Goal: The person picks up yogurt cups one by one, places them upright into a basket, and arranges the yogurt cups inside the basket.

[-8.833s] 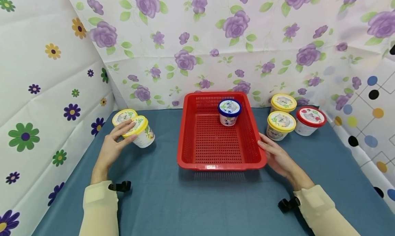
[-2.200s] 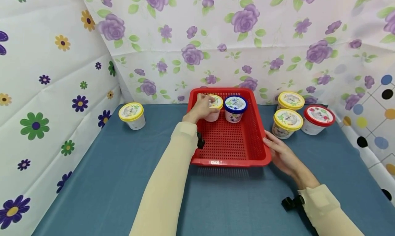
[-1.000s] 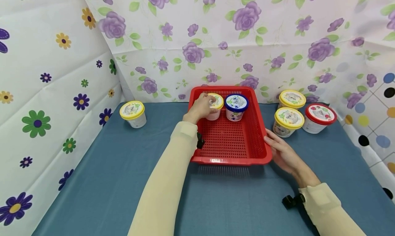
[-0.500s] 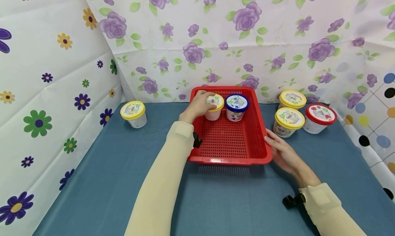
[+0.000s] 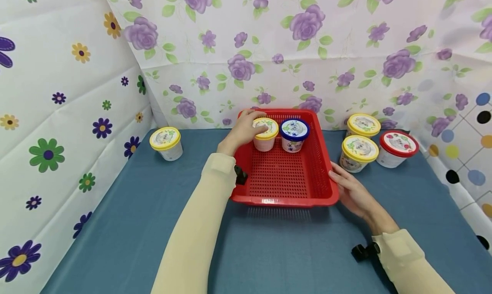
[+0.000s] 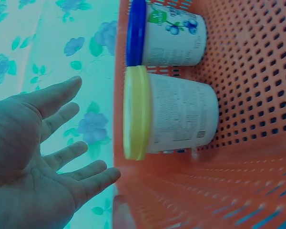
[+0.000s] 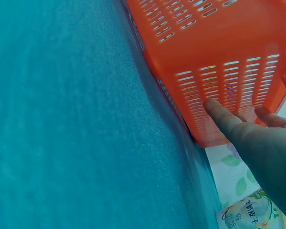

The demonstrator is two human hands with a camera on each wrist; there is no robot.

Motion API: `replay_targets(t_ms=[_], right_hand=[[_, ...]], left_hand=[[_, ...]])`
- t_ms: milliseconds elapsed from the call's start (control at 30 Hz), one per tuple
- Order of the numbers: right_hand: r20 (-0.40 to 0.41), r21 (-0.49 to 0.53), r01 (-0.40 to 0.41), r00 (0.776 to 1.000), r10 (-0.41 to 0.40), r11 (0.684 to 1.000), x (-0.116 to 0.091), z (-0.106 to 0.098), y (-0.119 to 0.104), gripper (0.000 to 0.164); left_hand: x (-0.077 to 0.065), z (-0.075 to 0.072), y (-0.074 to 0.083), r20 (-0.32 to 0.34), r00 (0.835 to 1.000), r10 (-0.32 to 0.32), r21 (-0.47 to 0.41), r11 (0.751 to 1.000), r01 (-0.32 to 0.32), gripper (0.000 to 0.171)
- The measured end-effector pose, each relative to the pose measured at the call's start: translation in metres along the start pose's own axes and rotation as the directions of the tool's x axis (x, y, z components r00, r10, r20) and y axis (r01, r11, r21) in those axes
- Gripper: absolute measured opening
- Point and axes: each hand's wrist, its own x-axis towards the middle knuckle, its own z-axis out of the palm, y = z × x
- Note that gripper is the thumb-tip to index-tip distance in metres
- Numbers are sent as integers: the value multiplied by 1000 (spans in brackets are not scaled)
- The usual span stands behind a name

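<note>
In the head view my left hand (image 5: pixel 241 131) is beside the yellow-lidded tub (image 5: pixel 264 142) in the red basket (image 5: pixel 284 201). The left wrist view shows that hand's fingers spread and apart from the tub's yellow lid (image 6: pixel 137 113). Right of this tub stands a blue-lidded tub (image 5: pixel 294 145); both are upright at the basket's far end. My right hand (image 5: pixel 353 195) holds the basket's right side, with a digit over the rim. Seen in the right wrist view, its fingers (image 7: pixel 224 119) touch the slotted outer wall (image 7: pixel 219 90).
One yellow-lidded tub (image 5: pixel 167 143) stands on the blue cloth (image 5: pixel 127 208) at the left. Right of the basket are two more yellow-lidded tubs, a front one (image 5: pixel 357 155) and a back one (image 5: pixel 363 124), beside a red-lidded tub (image 5: pixel 397 148). Flowered sheets (image 5: pixel 207 37) enclose the back and sides.
The left hand carried a yellow-lidded tub from the left into the basket, let go and drew slightly leftward off it. The right hand has stayed at the basket's side.
</note>
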Motion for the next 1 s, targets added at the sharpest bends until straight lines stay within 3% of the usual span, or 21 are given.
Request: replay_targets(t_ms=[233, 567, 1000], right_hand=[[2, 7, 2, 1000, -2, 1000, 0, 0, 0, 55], [-23, -16, -4, 1000, 4, 1000, 1, 0, 1, 55], [-38, -18, -20, 999, 19, 1000, 2, 0, 1, 55]], left_hand=[[-6, -18, 0, -31, 998, 63, -38, 997, -65, 53], [-25, -48, -1, -113, 988, 105, -85, 990, -115, 53], [-57, -72, -36, -199, 977, 76, -164, 980, -109, 53]])
